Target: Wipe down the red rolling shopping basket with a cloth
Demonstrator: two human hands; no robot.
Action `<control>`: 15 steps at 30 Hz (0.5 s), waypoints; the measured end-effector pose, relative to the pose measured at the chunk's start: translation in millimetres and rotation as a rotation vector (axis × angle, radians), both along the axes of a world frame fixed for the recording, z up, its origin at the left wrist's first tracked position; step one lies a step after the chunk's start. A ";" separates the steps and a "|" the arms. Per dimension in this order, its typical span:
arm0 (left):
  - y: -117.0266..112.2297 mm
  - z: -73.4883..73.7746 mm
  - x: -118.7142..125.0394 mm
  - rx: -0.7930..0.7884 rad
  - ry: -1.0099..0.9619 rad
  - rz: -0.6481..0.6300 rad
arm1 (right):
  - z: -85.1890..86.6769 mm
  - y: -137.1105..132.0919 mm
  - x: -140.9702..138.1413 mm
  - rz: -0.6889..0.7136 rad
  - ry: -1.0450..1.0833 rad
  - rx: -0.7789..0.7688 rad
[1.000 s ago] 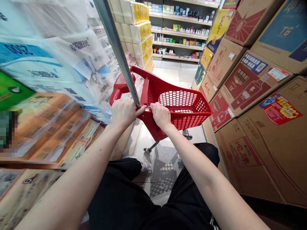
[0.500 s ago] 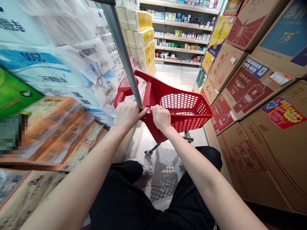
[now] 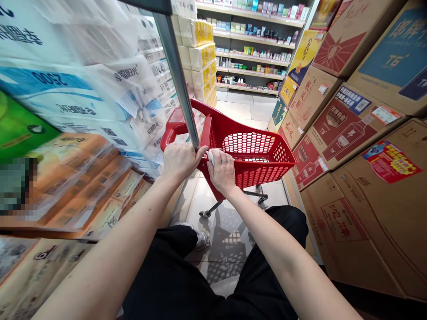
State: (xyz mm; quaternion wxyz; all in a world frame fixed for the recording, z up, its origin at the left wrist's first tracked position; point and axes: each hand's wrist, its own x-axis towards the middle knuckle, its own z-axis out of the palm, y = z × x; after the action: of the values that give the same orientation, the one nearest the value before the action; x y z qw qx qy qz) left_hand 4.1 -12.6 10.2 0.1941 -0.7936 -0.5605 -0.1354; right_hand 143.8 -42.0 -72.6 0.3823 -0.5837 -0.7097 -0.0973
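Note:
A red plastic shopping cart with a honeycomb-pattern basket stands in front of my legs. From its handle side a grey metal pole rises toward the upper left. My left hand wraps the cart at the foot of the pole, thumb lying against it and the other fingers mostly hidden. Right beside it, my right hand presses a crumpled white wipe against the cart's rim, fingers bent over it, a ring showing on one finger. The basket's visible inside holds nothing I can make out.
Plastic-wrapped tissue packs are stacked close on my left, with orange packs below. Cardboard boxes wall the right side. Shelves of small goods stand beyond the tiled floor ahead.
My right hand has shifted slightly left and down along the cart's rim, and more of the white wipe shows under its fingers. My left hand stays by the pole.

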 end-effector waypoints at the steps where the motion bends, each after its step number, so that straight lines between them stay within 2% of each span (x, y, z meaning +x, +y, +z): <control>1: 0.3 -0.4 0.0 0.003 -0.002 -0.003 | -1.2 0.3 -1.2 0.009 -0.004 0.006; 8: 2.1 -0.8 -0.8 -0.007 -0.048 -0.015 | 3.0 3.3 -12.0 0.032 0.006 -0.021; 15: 2.3 0.8 -1.0 -0.017 -0.041 -0.009 | 28.0 20.3 6.0 0.111 -0.018 -0.179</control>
State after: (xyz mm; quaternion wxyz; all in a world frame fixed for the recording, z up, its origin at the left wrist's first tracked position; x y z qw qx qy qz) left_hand 3.1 -10.2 11.0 0.1751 -0.7948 -0.5619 -0.1478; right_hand 149.8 -21.8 -44.5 0.3269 -0.5743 -0.7503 -0.0175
